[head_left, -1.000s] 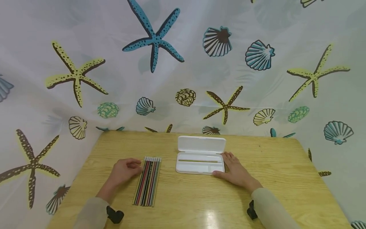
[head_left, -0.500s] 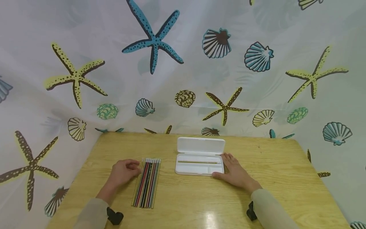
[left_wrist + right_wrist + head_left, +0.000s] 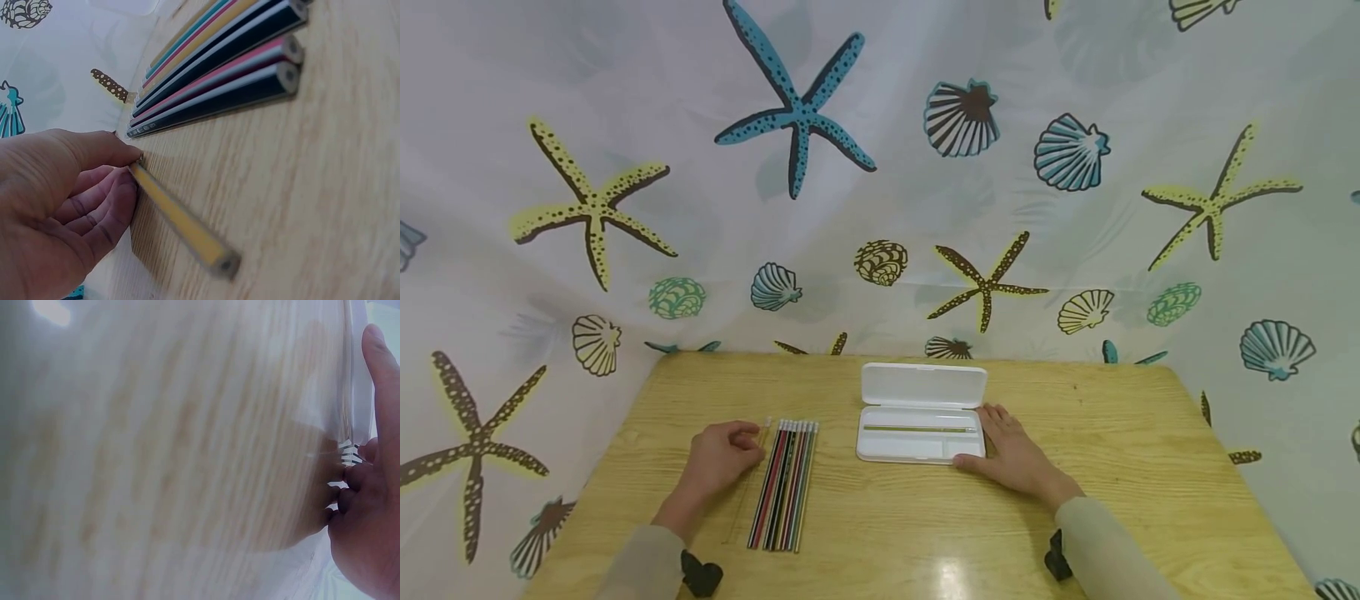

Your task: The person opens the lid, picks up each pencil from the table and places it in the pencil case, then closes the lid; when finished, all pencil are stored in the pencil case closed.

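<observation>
Thumb and fingertips of my left hand (image 3: 722, 458) pinch a yellow pencil (image 3: 181, 215) close to its eraser end. Its unsharpened end points toward the front of the table. Just right of that hand lies a row of several pencils (image 3: 781, 492), dark, red, yellow and green, white erasers toward the back. My right hand (image 3: 1018, 450) rests against the right end of a white pencil case (image 3: 895, 458), thumb at the front corner and fingers along the right side. The case's lid (image 3: 923, 386) stands raised. One gold pencil (image 3: 917, 429) lies lengthwise in the case.
The wooden table (image 3: 1112, 467) reaches back to a hanging curtain (image 3: 880, 192) printed with starfish and shells. A small compartment (image 3: 962, 448) sits at the case's front right. Black cameras are strapped at both wrists.
My left hand has drawn the yellow pencil leftward, away from the row, leaving a gap. The right hand has stayed at the case. The head view has shifted slightly.
</observation>
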A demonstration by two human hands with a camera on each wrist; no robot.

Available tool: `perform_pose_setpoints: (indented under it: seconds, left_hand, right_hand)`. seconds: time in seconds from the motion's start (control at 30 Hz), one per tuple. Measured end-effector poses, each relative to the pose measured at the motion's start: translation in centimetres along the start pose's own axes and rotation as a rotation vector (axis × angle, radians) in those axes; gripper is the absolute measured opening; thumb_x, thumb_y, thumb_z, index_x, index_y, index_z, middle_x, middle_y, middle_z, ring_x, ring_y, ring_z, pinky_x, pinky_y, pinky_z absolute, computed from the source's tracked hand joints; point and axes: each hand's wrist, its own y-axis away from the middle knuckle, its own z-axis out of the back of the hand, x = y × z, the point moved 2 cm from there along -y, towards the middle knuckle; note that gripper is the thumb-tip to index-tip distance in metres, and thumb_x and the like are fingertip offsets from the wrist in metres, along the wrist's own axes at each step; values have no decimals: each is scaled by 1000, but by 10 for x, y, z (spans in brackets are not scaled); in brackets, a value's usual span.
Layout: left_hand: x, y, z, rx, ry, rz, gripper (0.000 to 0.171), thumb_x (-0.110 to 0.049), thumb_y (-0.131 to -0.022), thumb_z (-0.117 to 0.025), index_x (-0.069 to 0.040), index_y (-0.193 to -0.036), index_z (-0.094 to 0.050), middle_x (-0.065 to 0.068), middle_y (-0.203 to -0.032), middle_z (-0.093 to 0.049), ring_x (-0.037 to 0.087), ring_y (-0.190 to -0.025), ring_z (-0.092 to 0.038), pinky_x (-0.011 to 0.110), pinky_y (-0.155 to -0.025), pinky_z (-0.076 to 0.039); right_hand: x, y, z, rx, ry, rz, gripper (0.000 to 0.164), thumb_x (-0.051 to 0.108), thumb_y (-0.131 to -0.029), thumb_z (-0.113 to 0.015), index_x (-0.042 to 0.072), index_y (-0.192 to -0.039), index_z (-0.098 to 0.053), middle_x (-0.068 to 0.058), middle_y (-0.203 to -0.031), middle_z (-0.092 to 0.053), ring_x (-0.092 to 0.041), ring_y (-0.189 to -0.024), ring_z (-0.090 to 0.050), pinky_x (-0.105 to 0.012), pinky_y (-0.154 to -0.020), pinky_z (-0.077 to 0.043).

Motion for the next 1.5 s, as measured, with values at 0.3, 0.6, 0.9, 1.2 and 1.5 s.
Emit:
perform_pose_setpoints:
  seconds: [0.3,0.6,0.9,1.2,1.5]
  left_hand:
    - [0,1,-1,-36,-14,6,34,-10,-89,-73,4,-121,-74,14,-99,-78,19,-86,-73,29,-70,-56]
    - [1,-2,6,-123,18,-91,28,-8,-95,-70,-1,-121,-77,13,-101,-76,15,-86,-69,21,-70,-55]
    - [-6,-3,6,-114,35,-144,28,-13,-102,-70,-5,-129,-74,15,-115,-77,26,-102,-73,20,-78,-57]
    - [-21,-9,3,-124,-23,-251,23,-13,-102,-72,-8,-123,-77,11,-108,-79,25,-98,-73,27,-80,-58]
    - [-58,-7,-9,-60,-8,-361,21,-12,-100,-73,-6,-119,-78,9,-103,-79,18,-89,-72,27,-76,-58]
  right_hand:
    - [0,1,1,11,-3,3,112,69,-94,-66,4,-169,-14,-23,-175,-15,-42,-164,-8,-59,-132,-13]
    - [-1,0,0,5,5,3,112,70,-94,-65,4,-169,-14,-22,-175,-15,-41,-164,-8,-58,-132,-13]
    - [-2,-1,-2,8,23,1,112,71,-94,-63,4,-169,-12,-22,-175,-15,-40,-164,-8,-58,-132,-13]
    - [-1,-1,-1,-9,25,24,109,69,-96,-62,2,-168,-15,-24,-174,-17,-42,-164,-10,-59,-132,-14]
    - [-2,-2,-1,-10,22,26,111,70,-95,-63,2,-168,-15,-24,-174,-18,-43,-163,-11,-60,-131,-14]
